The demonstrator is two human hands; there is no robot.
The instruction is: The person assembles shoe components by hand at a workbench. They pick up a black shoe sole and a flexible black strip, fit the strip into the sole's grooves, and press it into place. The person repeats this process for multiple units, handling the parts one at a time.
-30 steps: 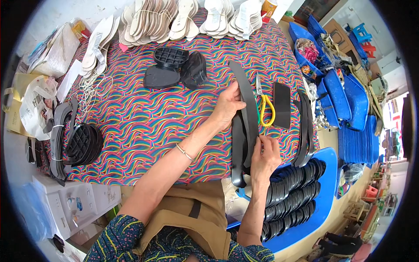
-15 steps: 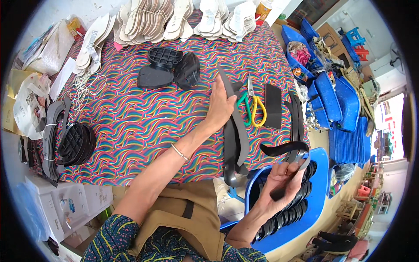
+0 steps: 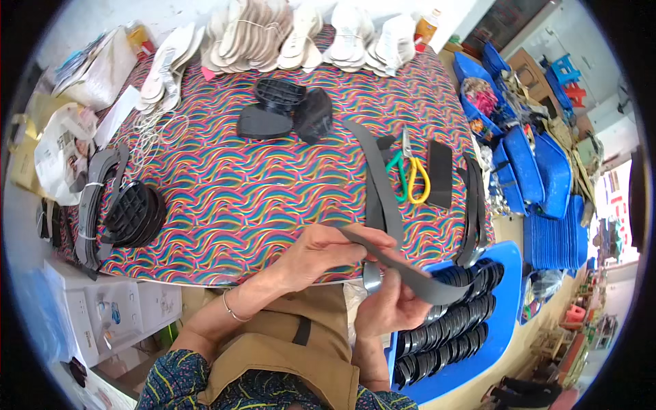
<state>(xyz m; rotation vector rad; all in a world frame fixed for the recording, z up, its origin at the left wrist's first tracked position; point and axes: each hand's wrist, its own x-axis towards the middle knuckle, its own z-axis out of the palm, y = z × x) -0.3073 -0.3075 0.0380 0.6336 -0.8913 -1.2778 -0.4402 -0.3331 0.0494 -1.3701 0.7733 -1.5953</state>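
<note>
A long, curved dark grey strip [image 3: 429, 287] stretches between my two hands, above the near edge of the table. My left hand [image 3: 328, 249] is closed on its left part, fingers along the band. Below its middle, my right hand [image 3: 393, 307] grips it, thumb up, while the wider rounded end sticks out to the right. Just beyond the hands, a similar grey strip [image 3: 381, 167] lies over darker pieces. Scissors [image 3: 410, 171] with one green and one yellow handle rest beside them, left of a flat black rectangular block [image 3: 440, 174].
A blue bin [image 3: 502, 328] holding rows of black curved pieces stands at the near right. Black strips [image 3: 471, 205] lie along the table's right side. Black sole-shaped pieces [image 3: 266, 123] sit farther back; bundled pale insoles [image 3: 249, 37] line the wall. Tied grey strips [image 3: 92, 212] lie left.
My left hand has come back from the strips on the table to in front of my body. My right hand has moved left; both now hold one grey strip.
</note>
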